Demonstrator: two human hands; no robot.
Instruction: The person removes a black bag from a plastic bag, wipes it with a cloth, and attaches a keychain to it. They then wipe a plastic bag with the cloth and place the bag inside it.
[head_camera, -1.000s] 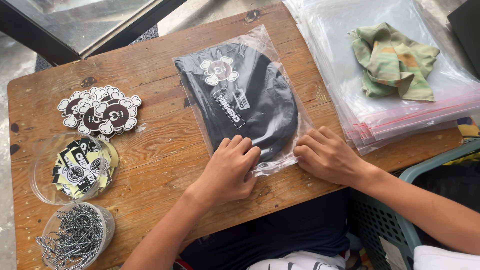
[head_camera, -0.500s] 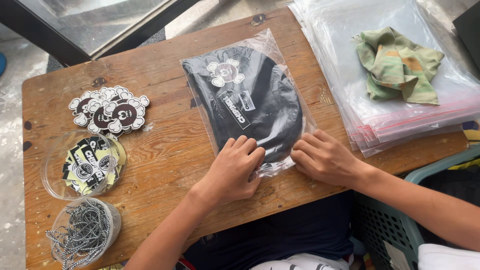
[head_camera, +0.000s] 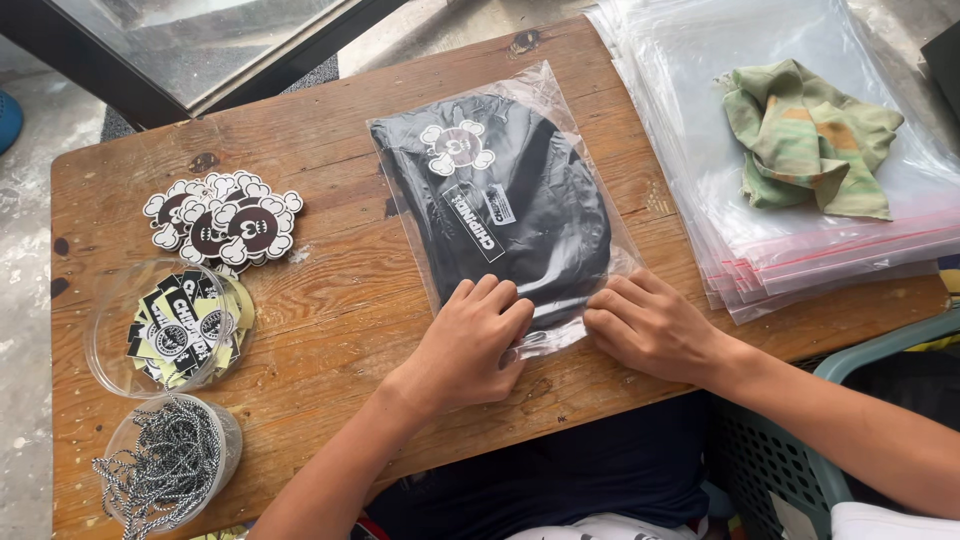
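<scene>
A clear plastic bag (head_camera: 560, 110) lies on the wooden table (head_camera: 340, 310) with a folded black garment (head_camera: 520, 215) inside, a flower-shaped sticker and a label on top of it. My left hand (head_camera: 470, 340) presses flat on the bag's near edge, fingers together. My right hand (head_camera: 650, 325) presses the same edge from the right, fingertips close to the left hand's. Both hands lie on the bag's closure strip; neither lifts anything.
A pile of flower-shaped stickers (head_camera: 225, 220) lies at the left. Below it stand a clear tub of labels (head_camera: 175, 325) and a tub of grey cords (head_camera: 170, 465). A stack of empty zip bags (head_camera: 800, 250) with a green cloth (head_camera: 810, 140) lies right. A teal basket (head_camera: 790, 460) sits lower right.
Both hands stay pressed on the bag's near edge, with the fingertips drawn slightly closer together. The view has shifted a little; the bag has not moved.
</scene>
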